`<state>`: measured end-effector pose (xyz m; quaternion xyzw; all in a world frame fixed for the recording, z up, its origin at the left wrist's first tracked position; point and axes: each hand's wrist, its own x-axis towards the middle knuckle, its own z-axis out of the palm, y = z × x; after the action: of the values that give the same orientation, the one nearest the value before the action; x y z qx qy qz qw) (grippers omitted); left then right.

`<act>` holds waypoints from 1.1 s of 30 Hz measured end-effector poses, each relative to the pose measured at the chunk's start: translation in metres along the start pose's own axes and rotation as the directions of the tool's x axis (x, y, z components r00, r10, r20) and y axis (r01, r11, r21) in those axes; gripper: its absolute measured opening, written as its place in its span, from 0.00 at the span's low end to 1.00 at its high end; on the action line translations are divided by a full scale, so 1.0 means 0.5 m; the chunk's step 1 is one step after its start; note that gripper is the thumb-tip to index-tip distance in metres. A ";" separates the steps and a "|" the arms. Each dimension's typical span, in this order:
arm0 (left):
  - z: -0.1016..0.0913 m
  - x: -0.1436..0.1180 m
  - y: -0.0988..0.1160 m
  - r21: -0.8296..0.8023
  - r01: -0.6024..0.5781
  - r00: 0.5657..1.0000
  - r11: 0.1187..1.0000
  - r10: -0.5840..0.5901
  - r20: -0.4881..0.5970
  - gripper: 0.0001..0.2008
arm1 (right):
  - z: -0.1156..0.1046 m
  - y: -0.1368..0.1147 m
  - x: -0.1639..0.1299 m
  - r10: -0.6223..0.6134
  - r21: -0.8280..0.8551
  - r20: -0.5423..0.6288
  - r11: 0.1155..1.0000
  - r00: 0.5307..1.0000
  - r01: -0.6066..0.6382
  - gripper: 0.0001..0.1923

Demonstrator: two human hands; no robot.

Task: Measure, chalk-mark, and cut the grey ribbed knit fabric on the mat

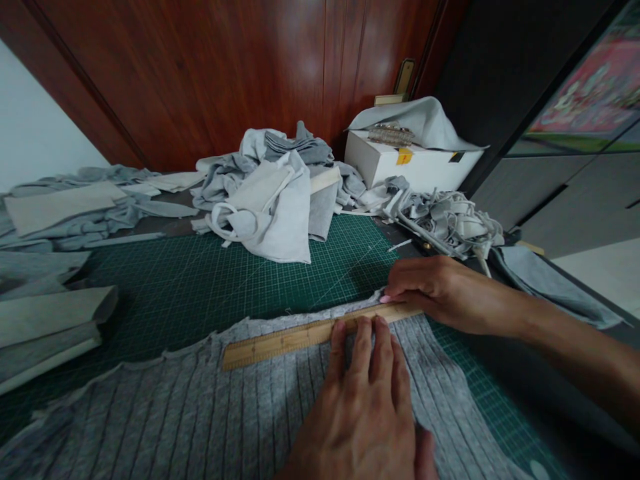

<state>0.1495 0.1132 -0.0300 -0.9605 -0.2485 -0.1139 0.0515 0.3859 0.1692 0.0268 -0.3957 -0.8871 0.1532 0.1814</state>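
My left hand (363, 393) lies palm down, fingers stretched out, with its fingertips pressing on a wooden ruler (280, 345). The ruler lies slantwise across a grey ribbed knit fabric (165, 407), close to its uneven upper edge. At the ruler's right end, my right hand (435, 293) is closed in a pinch by the fabric's edge. A small pink tip shows at its fingers; whether this is a nail or a held thing I cannot make out. Beneath the fabric is a green gridded cutting mat (165, 287).
Behind the mat are a heap of grey and white fabric pieces (280, 200), a white box (415, 163) with cloth over it, and a tangle of fabric strips (450, 223). Folded cloth pieces (50, 320) lie at the left. A wooden door (250, 67) rises behind.
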 end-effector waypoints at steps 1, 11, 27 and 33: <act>-0.001 0.000 0.000 0.005 0.000 1.000 1.000 0.000 -0.009 0.38 | -0.005 0.003 -0.008 0.010 -0.008 -0.007 1.000 1.000 -0.011 0.11; -0.006 0.003 0.001 -0.010 -0.016 1.000 1.000 0.016 0.023 0.41 | -0.037 0.047 -0.067 0.074 -0.103 0.013 0.992 0.997 -0.072 0.16; 0.000 0.002 0.006 0.012 0.013 0.990 1.000 -0.011 -0.144 0.36 | -0.003 -0.016 0.015 -0.024 -0.116 0.024 0.993 0.999 0.026 0.14; -0.001 0.003 0.008 0.018 0.017 0.983 1.000 -0.013 -0.181 0.34 | -0.016 0.022 -0.031 -0.002 -0.107 0.003 0.994 1.000 0.003 0.13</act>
<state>0.1526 0.1103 -0.0294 -0.9438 -0.2512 -0.1986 0.0823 0.4063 0.1654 0.0262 -0.4036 -0.8948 0.1055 0.1590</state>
